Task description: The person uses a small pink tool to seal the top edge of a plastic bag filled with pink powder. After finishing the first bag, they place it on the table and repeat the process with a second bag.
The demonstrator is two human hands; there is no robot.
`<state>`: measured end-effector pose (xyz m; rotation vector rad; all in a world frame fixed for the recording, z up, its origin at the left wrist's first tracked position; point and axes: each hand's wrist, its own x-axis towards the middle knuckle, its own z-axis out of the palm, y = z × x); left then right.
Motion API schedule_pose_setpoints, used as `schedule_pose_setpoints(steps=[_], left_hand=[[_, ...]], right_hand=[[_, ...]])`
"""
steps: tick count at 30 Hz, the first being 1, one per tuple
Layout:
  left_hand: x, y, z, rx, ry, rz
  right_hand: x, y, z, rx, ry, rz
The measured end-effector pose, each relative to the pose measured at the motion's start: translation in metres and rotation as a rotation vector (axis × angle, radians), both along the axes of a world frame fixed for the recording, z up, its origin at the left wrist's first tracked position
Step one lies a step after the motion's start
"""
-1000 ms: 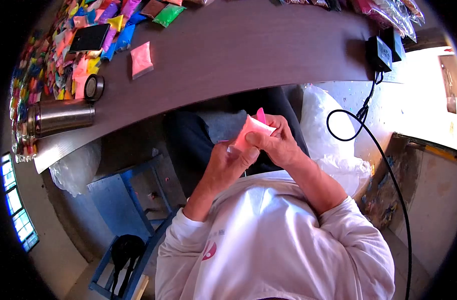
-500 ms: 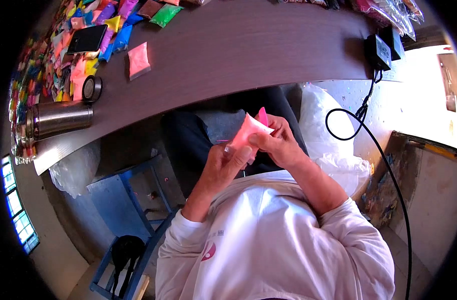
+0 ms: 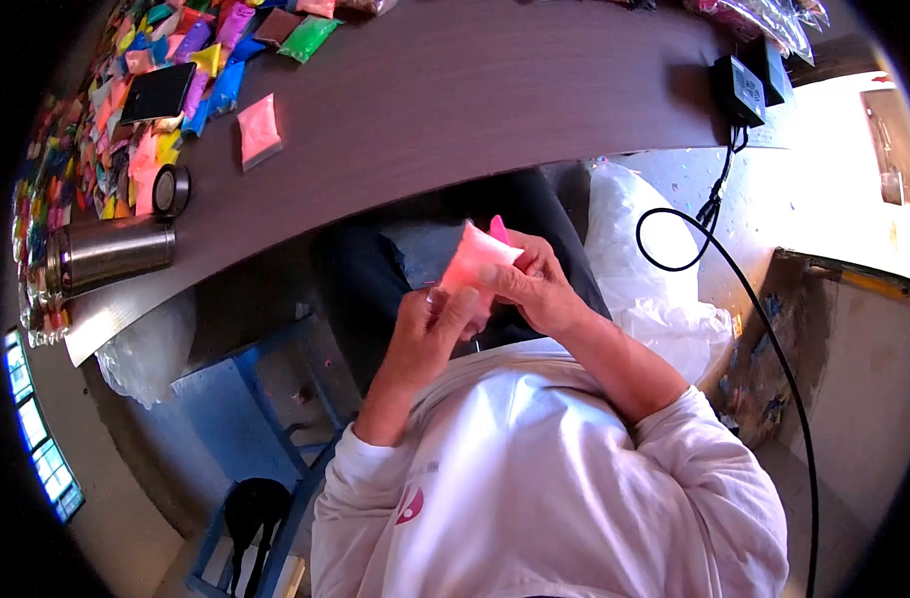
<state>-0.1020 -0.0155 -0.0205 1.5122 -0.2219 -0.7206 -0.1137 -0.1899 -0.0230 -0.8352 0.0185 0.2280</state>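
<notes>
Two hands grip a small pink plastic packet [image 3: 475, 261] over the lap.
The left hand [image 3: 430, 324] has its fingers closed on the packet's lower end, and the right hand [image 3: 534, 289] pinches its upper edge. The packet sits near centre, below the dark brown wooden table [image 3: 455, 90] at 12 o'clock. A lone pink sachet [image 3: 259, 132] lies at 11 o'clock and a steel flask [image 3: 106, 254] at 9 o'clock.
</notes>
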Motion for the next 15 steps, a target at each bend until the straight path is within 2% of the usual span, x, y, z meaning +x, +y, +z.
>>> schedule_pose_setpoints(steps=[2, 3, 4, 7, 8, 11, 15], left_hand=[[0.001, -0.003, 0.001, -0.054, 0.034, 0.021], [0.0, -0.003, 0.002, -0.012, 0.066, 0.036], [-0.001, -0.006, 0.003, 0.021, 0.096, 0.038], [-0.003, -0.018, 0.019, 0.038, 0.068, 0.094], [-0.003, -0.018, 0.02, 0.0, 0.131, 0.062], [-0.006, -0.016, 0.005, -0.055, 0.125, 0.067], [-0.007, -0.026, -0.002, -0.236, 0.222, 0.038]], right_hand=[[-0.001, 0.0, 0.003, -0.006, 0.039, -0.001], [-0.003, -0.003, -0.006, -0.131, 0.013, 0.009], [-0.006, -0.004, -0.008, -0.149, 0.015, -0.016], [-0.014, -0.006, -0.018, -0.046, 0.023, -0.045], [-0.017, -0.005, -0.025, -0.021, 0.038, -0.089], [-0.019, -0.022, -0.019, 0.132, 0.204, -0.017], [-0.027, -0.036, -0.012, -0.048, 0.122, -0.126]])
